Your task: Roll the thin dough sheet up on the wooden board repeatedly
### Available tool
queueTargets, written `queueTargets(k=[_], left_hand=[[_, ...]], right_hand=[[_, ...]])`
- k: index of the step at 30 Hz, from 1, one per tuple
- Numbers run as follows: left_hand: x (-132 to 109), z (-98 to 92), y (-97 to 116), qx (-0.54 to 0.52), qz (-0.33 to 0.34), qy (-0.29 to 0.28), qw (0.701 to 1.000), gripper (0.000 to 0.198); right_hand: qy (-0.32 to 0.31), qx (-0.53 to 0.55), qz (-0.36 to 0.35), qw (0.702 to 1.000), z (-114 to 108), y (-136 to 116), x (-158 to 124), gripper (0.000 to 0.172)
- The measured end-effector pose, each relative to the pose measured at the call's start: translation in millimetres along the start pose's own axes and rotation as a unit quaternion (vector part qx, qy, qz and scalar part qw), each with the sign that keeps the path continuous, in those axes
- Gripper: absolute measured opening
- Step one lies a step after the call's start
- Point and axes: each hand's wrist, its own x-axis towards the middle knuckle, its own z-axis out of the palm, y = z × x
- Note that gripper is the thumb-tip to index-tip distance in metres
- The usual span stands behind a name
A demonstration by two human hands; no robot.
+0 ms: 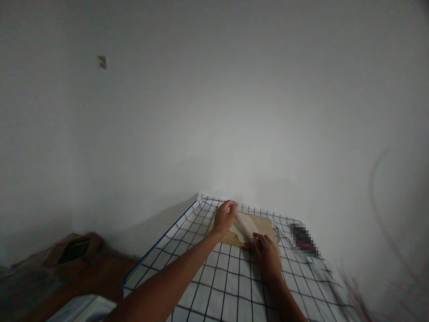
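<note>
Being touched at its near end by the right hand, whose grip cannot be told, a pale roll is being underlaid between both hands by a tan sheet. Its far end is being grasped by the curled left hand, beyond which a wall is being softly lit.

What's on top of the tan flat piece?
A pale sheet, with the left hand at its far end and the right hand at its near end. The part of the tan flat piece beneath them can't be seen.
</note>
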Motion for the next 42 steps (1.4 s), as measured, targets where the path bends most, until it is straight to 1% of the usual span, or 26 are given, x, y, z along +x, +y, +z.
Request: queueTargets(k=[2,4,6,8,10,12,16,18,21,24,27,31,35,38,42], left_hand=[[7,-0.3,-1,0.013,0.045,-0.041,0.998,0.037],[11,4.3,-7,0.026,0.084,-0.099,0.991,0.031],[10,12.7,-16,0.031,0.111,-0.15,0.982,0.031],[6,22.2,-24,0.058,0.14,-0.179,0.972,0.036],[2,30.6,-28,0.105,0.166,-0.181,0.964,0.042],[1,36.5,-29,0.149,0.175,-0.173,0.958,0.044],[6,44.6,-29,0.18,0.146,-0.17,0.958,0.044],[12,49.1,-32,0.187,0.13,-0.165,0.96,0.043],[23,56.2,-38,0.204,0.112,-0.153,0.96,0.039],[35,61.4,-42,0.215,0.103,-0.149,0.96,0.035],[42,63.5,-45,0.218,0.095,-0.14,0.961,0.034],[41,63.7,-46,0.224,0.095,-0.13,0.961,0.033],[38,62.7,-44,0.222,0.117,-0.133,0.959,0.029],[35,60.2,-40,0.219,0.134,-0.131,0.958,0.029],[25,54.7,-35,0.208,0.152,-0.107,0.96,0.031]], right_hand=[[-0.063,-0.011,-0.019,0.998,-10,-5,-2,0.042],[-0.124,-0.013,-0.039,0.991,-25,-6,-1,0.041],[-0.162,-0.03,-0.051,0.985,-40,-3,2,0.039],[-0.179,-0.069,-0.074,0.979,-51,0,7,0.038],[-0.172,-0.11,-0.1,0.974,-53,5,13,0.036],[-0.152,-0.14,-0.102,0.973,-47,13,22,0.037],[-0.105,-0.183,-0.045,0.977,-27,41,49,0.036],[-0.125,-0.19,-0.04,0.973,-18,56,68,0.033],[-0.184,-0.168,-0.066,0.966,-11,72,96,0.039],[-0.2,-0.159,-0.078,0.964,-6,80,116,0.042],[-0.209,-0.152,-0.088,0.962,-2,82,126,0.043],[-0.206,-0.145,-0.097,0.963,-1,83,124,0.044],[-0.187,-0.159,-0.089,0.965,-5,78,107,0.043],[-0.175,-0.177,-0.083,0.965,-13,65,90,0.04],[-0.147,-0.207,-0.062,0.965,-23,37,62,0.04]])
